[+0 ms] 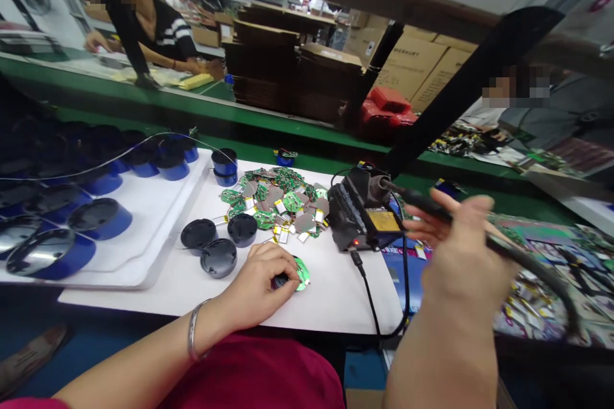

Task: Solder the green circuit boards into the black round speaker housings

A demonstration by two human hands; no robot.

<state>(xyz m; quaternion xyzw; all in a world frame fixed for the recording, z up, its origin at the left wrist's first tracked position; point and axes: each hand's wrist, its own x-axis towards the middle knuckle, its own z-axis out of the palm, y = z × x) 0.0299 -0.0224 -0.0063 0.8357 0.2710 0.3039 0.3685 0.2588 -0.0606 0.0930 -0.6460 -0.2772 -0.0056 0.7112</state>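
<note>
My left hand (266, 281) rests on the white work surface, its fingers closed on a small green circuit board (302, 273). A dark round part shows under those fingers, mostly hidden. My right hand (455, 236) is round the black soldering iron (432, 204), its fingers loosely bent and partly stretched along the handle. The iron's front end sits in the holder (378, 188) of the black soldering station (352, 217), where a red light glows. Three black round caps (218, 257) lie left of my left hand. Behind it spreads a pile of green boards with small silver batteries (283, 201).
At left, a white tray (148, 262) holds many blue cups (100, 217) with black insides. Two stacked blue cups (224, 166) stand behind the caps. Black cables (367, 294) hang over the front edge. More boards and batteries (532, 307) lie right. Co-workers sit beyond the green bench.
</note>
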